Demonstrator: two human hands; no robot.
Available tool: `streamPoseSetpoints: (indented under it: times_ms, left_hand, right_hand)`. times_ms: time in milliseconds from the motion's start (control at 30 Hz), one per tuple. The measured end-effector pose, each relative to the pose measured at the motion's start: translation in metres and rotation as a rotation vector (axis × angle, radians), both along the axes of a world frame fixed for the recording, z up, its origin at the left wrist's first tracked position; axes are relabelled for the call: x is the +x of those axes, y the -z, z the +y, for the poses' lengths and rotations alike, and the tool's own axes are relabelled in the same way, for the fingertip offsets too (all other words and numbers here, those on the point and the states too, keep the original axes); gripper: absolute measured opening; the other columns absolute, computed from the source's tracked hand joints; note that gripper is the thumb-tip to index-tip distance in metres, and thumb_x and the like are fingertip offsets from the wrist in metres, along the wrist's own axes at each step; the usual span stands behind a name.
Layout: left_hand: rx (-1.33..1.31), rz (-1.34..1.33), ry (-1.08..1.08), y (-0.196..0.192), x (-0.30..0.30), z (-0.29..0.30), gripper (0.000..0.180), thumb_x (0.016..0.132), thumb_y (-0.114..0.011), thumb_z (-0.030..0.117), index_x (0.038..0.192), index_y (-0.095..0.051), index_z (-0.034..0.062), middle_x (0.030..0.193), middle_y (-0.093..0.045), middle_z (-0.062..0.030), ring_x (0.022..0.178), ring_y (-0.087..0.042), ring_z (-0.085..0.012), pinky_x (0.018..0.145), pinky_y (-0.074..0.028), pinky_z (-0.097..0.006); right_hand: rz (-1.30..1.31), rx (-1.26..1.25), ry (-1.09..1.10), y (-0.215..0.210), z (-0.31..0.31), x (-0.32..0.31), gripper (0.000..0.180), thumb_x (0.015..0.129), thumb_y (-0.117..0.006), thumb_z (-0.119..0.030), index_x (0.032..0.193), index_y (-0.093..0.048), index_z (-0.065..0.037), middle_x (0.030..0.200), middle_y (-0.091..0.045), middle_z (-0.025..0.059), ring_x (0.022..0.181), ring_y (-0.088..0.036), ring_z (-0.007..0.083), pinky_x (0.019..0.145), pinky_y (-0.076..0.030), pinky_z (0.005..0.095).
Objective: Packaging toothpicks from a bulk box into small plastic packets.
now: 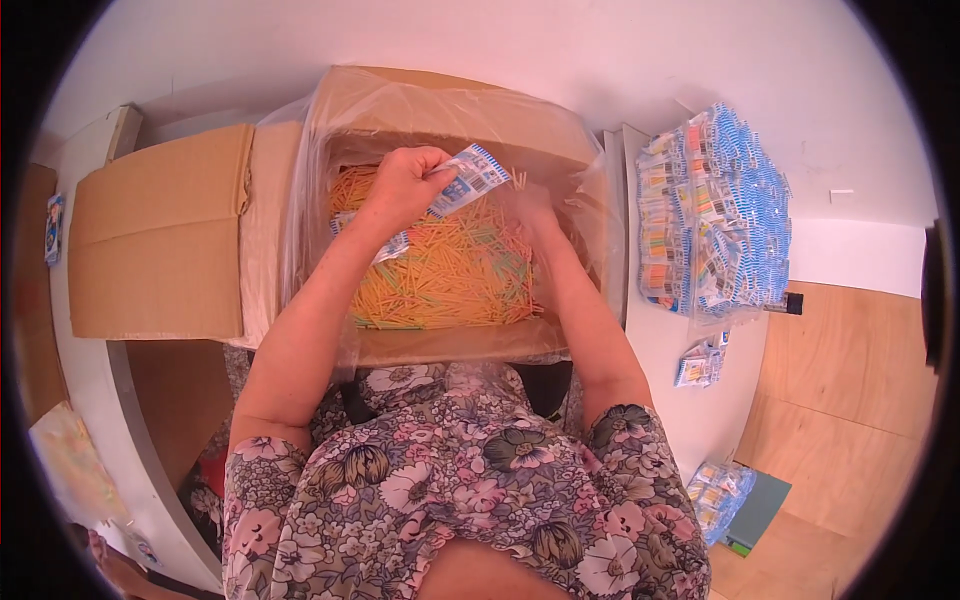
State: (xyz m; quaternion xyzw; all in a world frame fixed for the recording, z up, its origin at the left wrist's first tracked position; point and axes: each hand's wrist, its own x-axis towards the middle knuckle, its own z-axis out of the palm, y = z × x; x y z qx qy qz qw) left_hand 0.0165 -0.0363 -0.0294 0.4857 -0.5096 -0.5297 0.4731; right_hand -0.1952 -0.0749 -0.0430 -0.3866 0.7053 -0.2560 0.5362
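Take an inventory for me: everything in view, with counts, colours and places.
Lined box: one, brown, clear plastic liner, centre
Thin sticks: countless, yellow, orange, green, inside box
Held packet: one, white-blue, above sticks
Loose packets: count unclear, white-blue, on sticks
Packet pile: many, blue-edged, right
Small packets: few, white-blue, below pile
Lower packets: several, blue-white, lower right
Flat object: one, teal, beside them
Cardboard panel: one, brown, left
Far packet: one, blue, far left
Floral top: one, multicoloured, bottom
Left hand: one, bare, holding packet
Right hand: one, bare, blurred, sticks at fingertips
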Motion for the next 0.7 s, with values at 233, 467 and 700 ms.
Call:
streamPoseSetpoints:
  times_ms: [233, 467, 700]
  left_hand:
    - [0.033, 0.03, 0.104, 0.0, 0.002, 0.0, 0.012, 0.088, -0.057, 0.007, 0.092, -0.064, -0.0026, 0.078, -0.063, 0.0013, 0.068, -0.054, -0.0025, 0.061, -0.046, -0.021]
    - [0.022, -0.018, 0.083, -0.006, 0.002, 0.003, 0.012, 0.088, -0.057, 0.007, 0.091, -0.063, -0.0028, 0.076, -0.062, 0.002, 0.068, -0.053, -0.0025, 0.06, -0.045, -0.021]
    - [0.072, 0.009, 0.093, -0.004, 0.003, 0.001, 0.012, 0.088, -0.057, 0.008, 0.091, -0.063, -0.0023, 0.076, -0.061, 0.0024, 0.067, -0.053, -0.0023, 0.059, -0.045, -0.021]
  right_hand:
    - [-0.23, 0.141, 0.07, 0.018, -0.015, -0.002, 0.009, 0.084, -0.063, -0.01, 0.083, -0.058, -0.003, 0.057, -0.049, 0.001, 0.04, -0.04, 0.0102, 0.034, -0.03, 0.0254]
    - [-0.408, 0.147, -0.071, 0.071, -0.008, -0.016, 0.012, 0.089, -0.057, -0.013, 0.08, -0.054, -0.004, 0.058, -0.051, 0.0038, 0.042, -0.047, 0.0147, 0.033, -0.034, 0.0274]
    - [-0.382, 0.073, 0.067, 0.088, -0.03, -0.002, 0.012, 0.084, -0.06, -0.009, 0.075, -0.053, -0.005, 0.054, -0.047, 0.0012, 0.039, -0.041, 0.0122, 0.032, -0.03, 0.027]
